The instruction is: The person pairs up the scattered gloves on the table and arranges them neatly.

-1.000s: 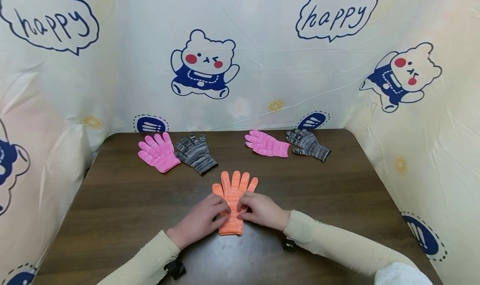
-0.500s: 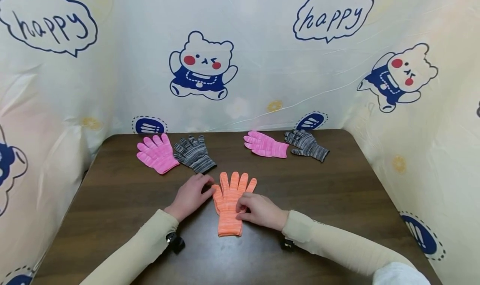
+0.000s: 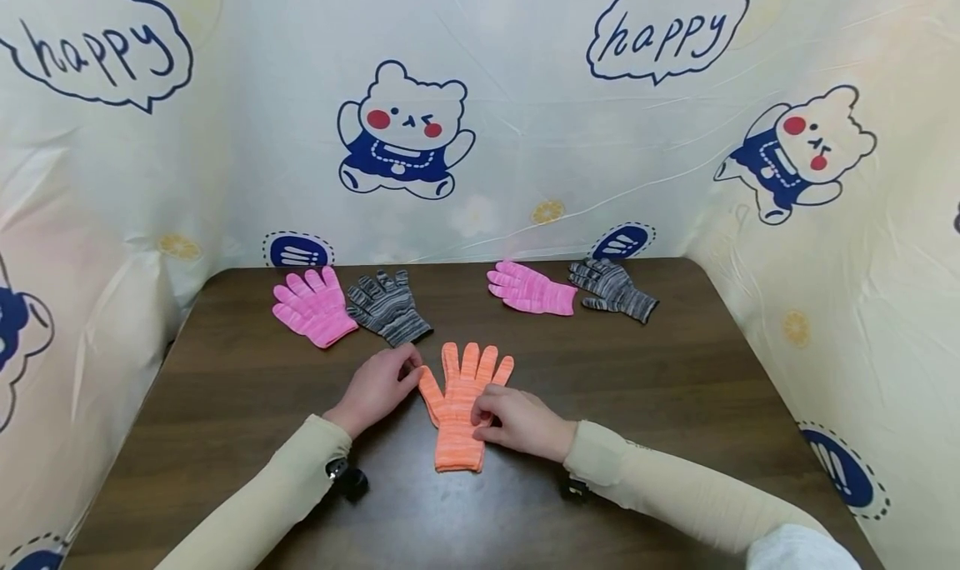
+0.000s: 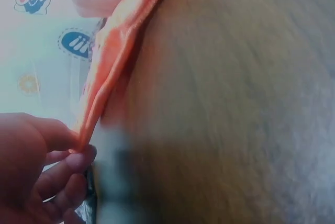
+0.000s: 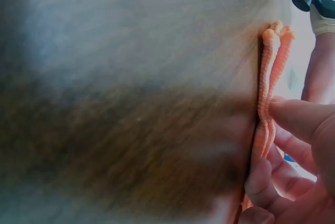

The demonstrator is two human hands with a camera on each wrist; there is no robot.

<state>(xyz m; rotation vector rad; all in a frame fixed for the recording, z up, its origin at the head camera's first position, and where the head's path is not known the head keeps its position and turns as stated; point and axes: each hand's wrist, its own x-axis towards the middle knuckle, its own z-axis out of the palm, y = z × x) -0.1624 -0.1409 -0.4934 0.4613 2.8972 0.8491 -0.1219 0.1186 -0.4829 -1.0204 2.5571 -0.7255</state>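
Note:
An orange knit glove (image 3: 459,420) lies flat on the table, fingers pointing away and cuff towards me. My left hand (image 3: 377,387) pinches the tip of its thumb, which sticks out to the left; the left wrist view shows that orange tip (image 4: 84,135) between thumb and forefinger. On the glove's right side my right hand (image 3: 521,420) holds the edge near the palm with thumb and curled fingers. Seen edge-on in the right wrist view, the orange fabric (image 5: 266,93) shows two layers at the cuff.
Along the back of the brown table (image 3: 247,437) lie a pink glove (image 3: 315,306) and a grey-striped glove (image 3: 390,307) on the left. Another pink glove (image 3: 532,288) and grey-striped glove (image 3: 613,289) lie on the right. A printed curtain (image 3: 525,137) encloses the table.
My left hand has moved from the glove's palm up and left to its thumb. The glove's thumb now spreads further left. My right hand has stayed at the right edge.

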